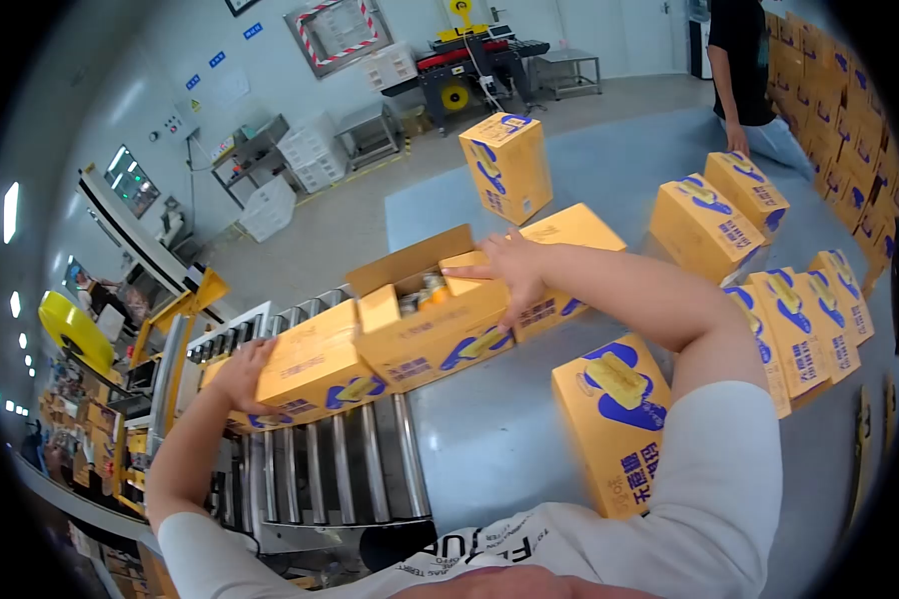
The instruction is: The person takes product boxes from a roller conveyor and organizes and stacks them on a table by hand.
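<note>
A row of yellow cartons runs from the roller conveyor onto the grey table. My left hand [246,376] rests spread on the left end of a closed carton [310,359] on the rollers. Against its right side stands an open carton [435,344] with its back flap up; small items partly show inside, their kind unclear. My right hand [514,272] lies with fingers spread over the right end of the open carton, one finger reaching across its top. Another closed carton [574,232] touches that end, partly behind my right forearm.
One carton [614,424] lies near my right elbow, and another stands upright [507,170] at the back. Several more cartons [704,230] are on the right. A person [739,60] stands behind them, near stacked cartons [839,120]. Metal rollers [340,464] lie in front.
</note>
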{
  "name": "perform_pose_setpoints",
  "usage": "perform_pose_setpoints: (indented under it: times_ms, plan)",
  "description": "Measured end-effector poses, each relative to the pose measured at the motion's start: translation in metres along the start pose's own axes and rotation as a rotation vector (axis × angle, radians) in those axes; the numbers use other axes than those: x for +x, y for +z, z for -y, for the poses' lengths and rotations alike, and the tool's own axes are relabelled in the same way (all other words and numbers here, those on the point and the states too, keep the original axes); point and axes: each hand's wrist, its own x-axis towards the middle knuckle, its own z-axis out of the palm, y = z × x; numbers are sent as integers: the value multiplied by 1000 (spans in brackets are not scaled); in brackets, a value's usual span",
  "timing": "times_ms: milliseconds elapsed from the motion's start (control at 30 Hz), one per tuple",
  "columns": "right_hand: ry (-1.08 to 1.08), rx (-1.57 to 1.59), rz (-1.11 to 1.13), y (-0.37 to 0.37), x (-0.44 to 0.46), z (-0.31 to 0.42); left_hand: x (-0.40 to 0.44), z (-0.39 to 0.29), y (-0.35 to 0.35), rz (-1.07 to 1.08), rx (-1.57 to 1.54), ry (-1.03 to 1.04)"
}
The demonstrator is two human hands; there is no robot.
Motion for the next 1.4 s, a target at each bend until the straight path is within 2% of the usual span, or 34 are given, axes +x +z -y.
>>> perform_pose_setpoints:
  times_ms: [67,167,200,400,700,833,1067,1233,1300,1400]
  plan:
    - [32,54,54,-12,-9,3,16,-6,-2,21,6,43]
    - [51,33,22,-4,-26,-23,39,-22,-5,35,-31,50]
    - [24,5,-54,1,-35,-29,45,-31,-6,49,-47,38]
    - [192,-52,161,-10,-80,-54,80,-74,-14,25,-85,29]
    - [192,-94,190,-5,-123,-106,122,-127,-26,-41,-142,70]
    - [130,-99,84,-3,-130,-106,122,-123,-24,-72,-131,83]
    - [120,-173,-90,-19,-158,-92,91,-148,-30,-285,-116,103]
    - [157,-277,-171,-91,-193,-47,50,-162,-77,-447,-38,38]
    - [172,-316,-270,-113,-219,-31,33,-180,-101,-517,7,9]
    - [217,-457,-411,-144,-269,-5,19,-200,-130,-625,78,76]
